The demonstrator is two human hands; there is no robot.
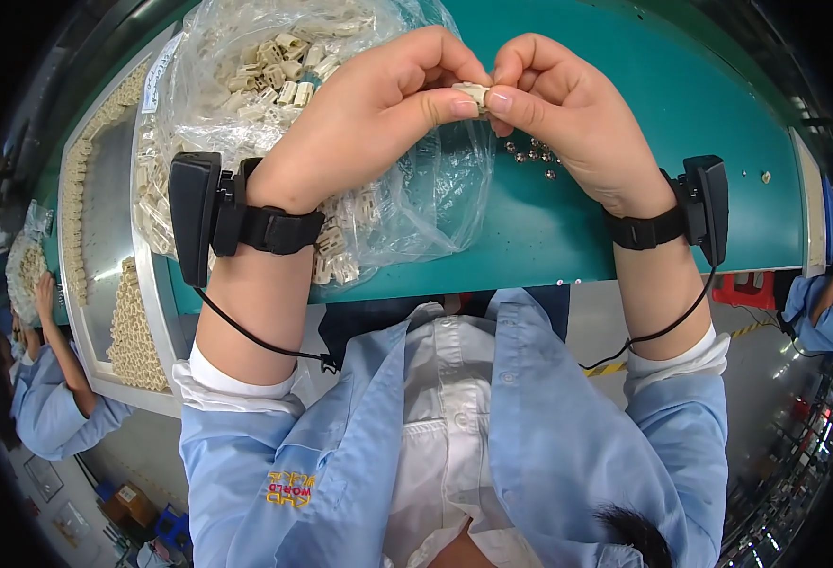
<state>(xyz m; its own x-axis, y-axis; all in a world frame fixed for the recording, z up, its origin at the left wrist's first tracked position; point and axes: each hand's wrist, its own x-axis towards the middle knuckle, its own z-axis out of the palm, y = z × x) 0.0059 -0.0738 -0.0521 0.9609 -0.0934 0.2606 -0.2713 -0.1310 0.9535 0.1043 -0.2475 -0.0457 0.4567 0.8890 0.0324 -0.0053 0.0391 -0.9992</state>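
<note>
Between my two hands, above the green table, is a small cream-coloured plastic part (473,93). My left hand (383,109) pinches one end of it between thumb and fingers. The other end is pinched by the thumb and fingertips of my right hand (568,109), which hide much of its far side. A clear plastic bag (440,204) lies open under and beside my left forearm. Inside it is a heap of similar cream parts (269,71). Several small shiny metal pieces, like nuts (536,151), lie loose on the table just below my right hand.
The green table (625,57) runs across the far side. To the left stands a metal-framed tray (156,312) with rows of cream parts. Another person's arm (61,341) reaches toward a bag at the far left. A red stool (746,289) stands at the right.
</note>
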